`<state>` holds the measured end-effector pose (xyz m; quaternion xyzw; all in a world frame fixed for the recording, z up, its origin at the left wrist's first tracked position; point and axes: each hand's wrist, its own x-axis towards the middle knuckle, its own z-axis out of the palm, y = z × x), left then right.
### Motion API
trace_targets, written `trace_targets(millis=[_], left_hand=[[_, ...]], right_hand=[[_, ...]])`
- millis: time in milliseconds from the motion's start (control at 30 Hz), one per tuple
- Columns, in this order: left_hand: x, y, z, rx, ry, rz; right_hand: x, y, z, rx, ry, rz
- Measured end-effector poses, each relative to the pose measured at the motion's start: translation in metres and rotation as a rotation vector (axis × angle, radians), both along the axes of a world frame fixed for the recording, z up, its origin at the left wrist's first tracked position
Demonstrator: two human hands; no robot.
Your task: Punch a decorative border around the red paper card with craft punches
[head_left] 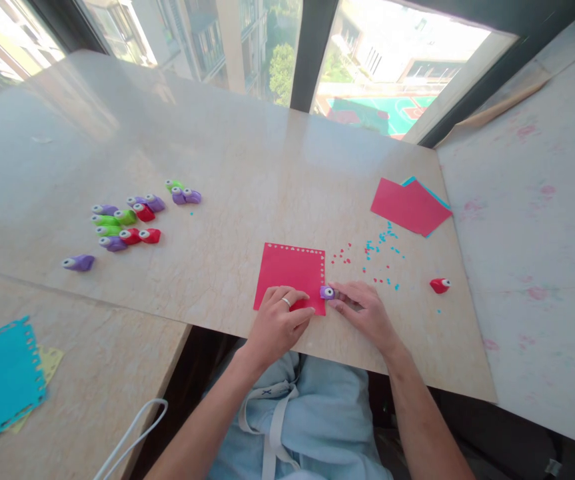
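A red square of paper (291, 270) lies on the beige table (227, 173) near its front edge, with small holes punched along its top and right edges. My left hand (278, 320) presses flat on the sheet's lower part. My right hand (362, 308) holds a small purple paper punch (327, 293) against the sheet's lower right edge.
Several green, purple and red punches (127, 223) lie in a cluster at the left, one purple punch (79, 263) apart. A red punch (440, 285) sits at the right. Red and blue paper bits (380, 257) are scattered near stacked red and blue sheets (410, 205). A punched blue sheet (0, 380) lies bottom left.
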<state>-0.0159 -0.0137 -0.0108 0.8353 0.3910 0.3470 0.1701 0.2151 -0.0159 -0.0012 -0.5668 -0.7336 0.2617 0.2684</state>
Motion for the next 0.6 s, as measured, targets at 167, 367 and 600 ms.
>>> trace_targets(millis=[167, 367, 600], left_hand=[[-0.0007, 0.0003, 0.0025, -0.016, -0.003, -0.006], [-0.0013, 0.0009, 0.0042, -0.048, -0.037, -0.023], [-0.0008, 0.0030, 0.0052, -0.083, -0.027, -0.012]], right_hand=[[-0.0028, -0.0034, -0.0025, 0.050, -0.032, -0.031], [-0.0035, -0.0029, -0.0025, 0.053, -0.035, -0.044], [-0.0036, -0.0016, -0.0008, 0.054, -0.058, -0.025]])
